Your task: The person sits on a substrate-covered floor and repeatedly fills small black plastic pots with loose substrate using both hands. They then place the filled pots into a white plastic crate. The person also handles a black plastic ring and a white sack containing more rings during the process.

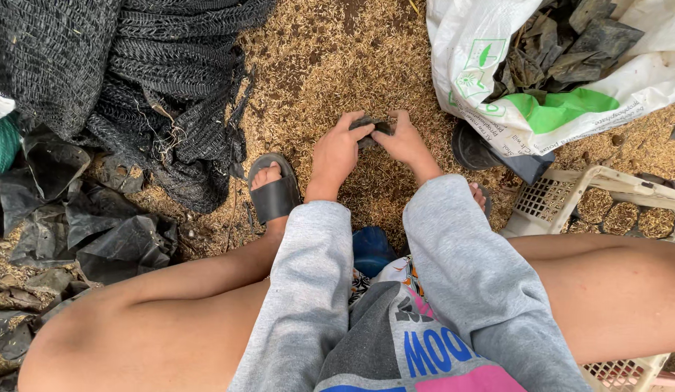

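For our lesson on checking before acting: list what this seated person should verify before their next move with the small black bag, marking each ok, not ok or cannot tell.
1. Both hands on the small black bag: left hand and right hand pinch it. Ok.
2. Bag opened out: crumpled between the fingers. Cannot tell.
3. Husk ground within reach, right under the hands. Ok.
4. Spare bags at hand: white sack of black bags lies open beside the right hand. Ok.
5. Room in the plastic crate: filled bags inside, far part out of view. Cannot tell.

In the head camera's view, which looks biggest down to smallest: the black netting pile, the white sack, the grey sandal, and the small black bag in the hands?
1. Black netting pile
2. White sack, cut off by the frame, so its rank against the netting is unsure
3. Grey sandal
4. Small black bag, held by both hands
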